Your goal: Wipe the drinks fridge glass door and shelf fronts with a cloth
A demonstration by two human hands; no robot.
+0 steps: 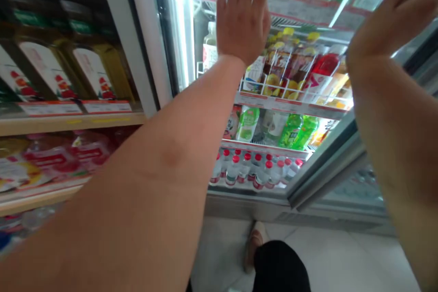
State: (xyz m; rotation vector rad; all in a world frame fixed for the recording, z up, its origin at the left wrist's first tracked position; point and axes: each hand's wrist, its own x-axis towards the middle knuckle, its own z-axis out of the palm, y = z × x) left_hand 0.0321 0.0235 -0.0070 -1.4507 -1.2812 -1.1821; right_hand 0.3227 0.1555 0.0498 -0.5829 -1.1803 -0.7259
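My left hand [242, 13] is raised before the upper shelf of a lit drinks fridge, its fingers stretched out and slightly apart. Nothing shows in its grasp, and whether it touches the shelf front [294, 7] I cannot tell. My right hand [393, 20] is up at the top right corner, bent at the wrist. Its fingertips are cut off by the frame, and what lies between its fingers is blurred. Behind and below the hands stand yellow-capped bottles [278, 61] and a red drink bottle [323, 73] in a wire-fronted rack.
Lower fridge shelves carry a green-and-white carton [247, 123], green bottles [297, 130] and several red-capped water bottles [246, 166]. A grey door frame [325, 159] slants at the right. Left, a shelf [68, 123] bears green-capped bottles [92, 61]. My foot [255, 242] is on the tiled floor.
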